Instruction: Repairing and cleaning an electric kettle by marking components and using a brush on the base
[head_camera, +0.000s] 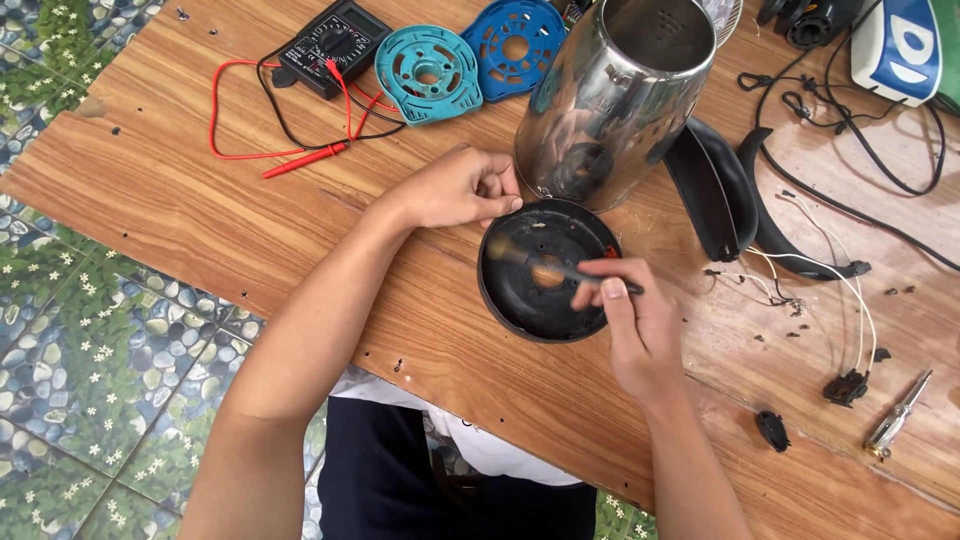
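Two hands are ours here. We pinch the rim of a round black base plate (540, 300) with the closed fingers of our left hand (455, 188); the plate lies on the wooden table (180, 210), just beside a shiny steel kettle body (610, 95). Our right hand (635, 325) is closed around a small brush (560, 266), its bristles inside the plate. Farther up the table lie a teal plastic disc (428, 75) and a blue plastic disc (515, 45), beside a black multimeter (330, 45) with red leads. At the right edge lies a screwdriver (898, 415); a white-and-blue case (895, 50) sits in the top corner.
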